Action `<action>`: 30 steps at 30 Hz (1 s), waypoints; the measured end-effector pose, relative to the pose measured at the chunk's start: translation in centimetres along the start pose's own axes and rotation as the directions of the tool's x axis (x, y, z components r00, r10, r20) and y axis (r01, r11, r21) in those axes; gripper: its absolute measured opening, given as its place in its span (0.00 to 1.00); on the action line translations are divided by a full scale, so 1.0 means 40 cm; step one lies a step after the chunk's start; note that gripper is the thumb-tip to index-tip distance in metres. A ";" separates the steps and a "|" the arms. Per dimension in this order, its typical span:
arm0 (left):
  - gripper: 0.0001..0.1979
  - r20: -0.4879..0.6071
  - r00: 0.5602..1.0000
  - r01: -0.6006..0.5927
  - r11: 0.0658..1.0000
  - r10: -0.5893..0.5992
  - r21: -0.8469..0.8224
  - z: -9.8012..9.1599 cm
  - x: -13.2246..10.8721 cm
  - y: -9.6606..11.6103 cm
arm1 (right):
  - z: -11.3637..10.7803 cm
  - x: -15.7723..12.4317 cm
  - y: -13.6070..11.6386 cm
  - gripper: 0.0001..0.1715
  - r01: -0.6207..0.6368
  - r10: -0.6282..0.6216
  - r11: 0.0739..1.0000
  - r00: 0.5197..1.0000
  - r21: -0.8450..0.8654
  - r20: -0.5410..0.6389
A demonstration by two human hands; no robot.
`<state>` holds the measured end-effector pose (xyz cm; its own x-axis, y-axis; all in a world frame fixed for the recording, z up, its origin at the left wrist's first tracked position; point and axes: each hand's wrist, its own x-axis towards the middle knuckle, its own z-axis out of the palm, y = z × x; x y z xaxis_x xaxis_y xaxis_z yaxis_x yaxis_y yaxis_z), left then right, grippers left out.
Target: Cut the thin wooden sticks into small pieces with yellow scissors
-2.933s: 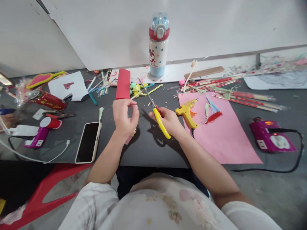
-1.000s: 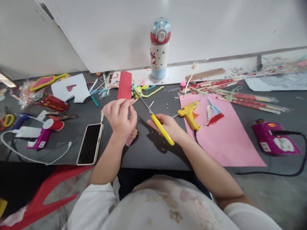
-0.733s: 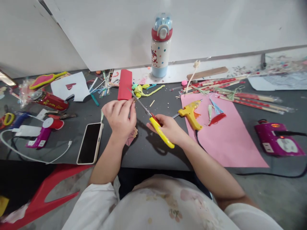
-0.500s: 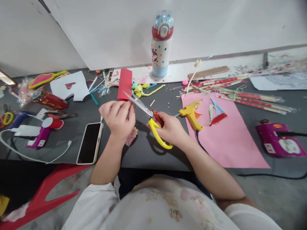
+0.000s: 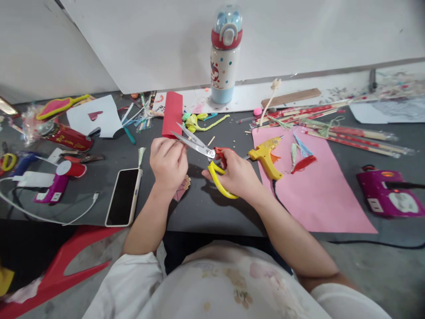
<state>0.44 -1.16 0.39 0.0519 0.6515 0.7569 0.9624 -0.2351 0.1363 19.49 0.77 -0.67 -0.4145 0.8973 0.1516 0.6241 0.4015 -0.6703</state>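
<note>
My right hand (image 5: 236, 173) grips scissors (image 5: 202, 153) with yellow and red handles; their blades are spread and point left toward my left hand. My left hand (image 5: 168, 161) is closed in a pinch just left of the blade tips, over a small pink piece (image 5: 182, 189) that shows under its heel. What the fingertips pinch is too small to make out. Both hands hover over the dark table (image 5: 199, 208) in front of me.
A phone (image 5: 123, 196) lies left of my left hand. A yellow glue gun (image 5: 265, 153) rests on pink paper (image 5: 312, 190) at the right. Red folded card (image 5: 172, 114), a water bottle (image 5: 226, 55), sticks (image 5: 332, 128), a red can (image 5: 64, 136) and purple devices (image 5: 388, 195) surround the spot.
The scissors went from shut and pointing up-left to blades spread and lying flatter toward my left hand. The stick that stuck out of my left fingers no longer shows.
</note>
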 end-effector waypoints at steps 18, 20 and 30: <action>0.08 0.090 0.996 0.010 0.999 -0.013 0.041 -0.001 0.000 0.008 | -0.012 0.005 0.001 0.27 -0.051 0.031 0.993 0.984 0.111 0.175; 0.09 0.105 0.994 0.009 1.000 -0.011 0.025 0.003 -0.001 0.007 | -0.014 0.006 0.001 0.23 -0.075 0.051 0.991 0.978 0.111 0.200; 0.11 0.179 0.983 0.050 0.999 -0.046 -0.019 0.017 0.008 0.007 | -0.007 0.011 -0.003 0.23 -0.125 0.121 0.992 0.980 0.012 0.155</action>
<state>0.91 -0.52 0.23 0.0547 0.7799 0.6235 0.9586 -0.2158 0.1858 19.42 1.17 -0.33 -0.4333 0.9001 -0.0453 0.6629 0.2843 -0.6926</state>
